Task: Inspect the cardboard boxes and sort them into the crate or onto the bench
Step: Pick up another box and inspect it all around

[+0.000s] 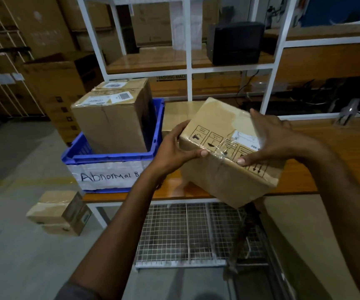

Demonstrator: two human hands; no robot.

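I hold a taped cardboard box (pixel 220 180) tilted above the front edge of the wooden bench (pixel 337 161). Handling symbols and a white label show on its upper face. My left hand (pixel 174 148) grips its left side, thumb on the top edge. My right hand (pixel 269 139) clasps it from the right, fingers over the back and thumb on the printed face. To the left, a blue crate (pixel 109 158) labelled "Abnormal B…" stands on the bench end with a tall cardboard box (pixel 112 120) inside. Another box (pixel 176 115) lies on the bench behind the held one.
Two small boxes (pixel 60 213) are stacked on the concrete floor at lower left. A wire mesh shelf (pixel 185 232) sits under the bench. A white metal rack (pixel 188 50) rises behind, carrying a black device (pixel 236 43). Large cartons (pixel 51 83) stand at the left.
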